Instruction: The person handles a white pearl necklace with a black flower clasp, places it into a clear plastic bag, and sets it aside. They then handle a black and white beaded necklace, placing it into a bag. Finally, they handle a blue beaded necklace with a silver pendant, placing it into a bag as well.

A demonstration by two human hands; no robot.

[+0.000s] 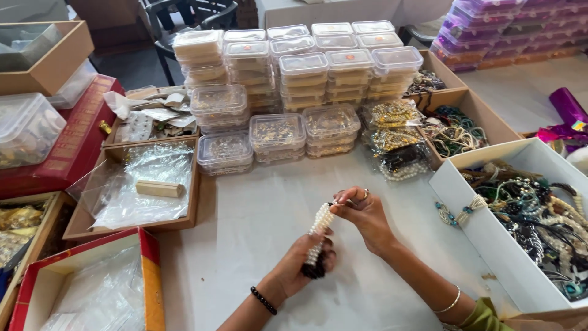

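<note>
A multi-strand white pearl bracelet [320, 225] with a dark tassel end [314, 270] is held upright over the white table [245, 245]. My left hand [304, 265] grips its lower part, near the dark end. My right hand [364, 213] pinches the top end of the strands with fingertips; a ring sits on one finger. A black bead band circles my left wrist, a thin gold bangle my right wrist.
Stacks of clear plastic boxes [306, 79] fill the table's back. A white box of tangled bead jewellery [490, 233] stands at right, cardboard trays of beads [459, 129] behind it. At left, a tray with plastic sheets [138, 184] and a red-rimmed box [92, 288].
</note>
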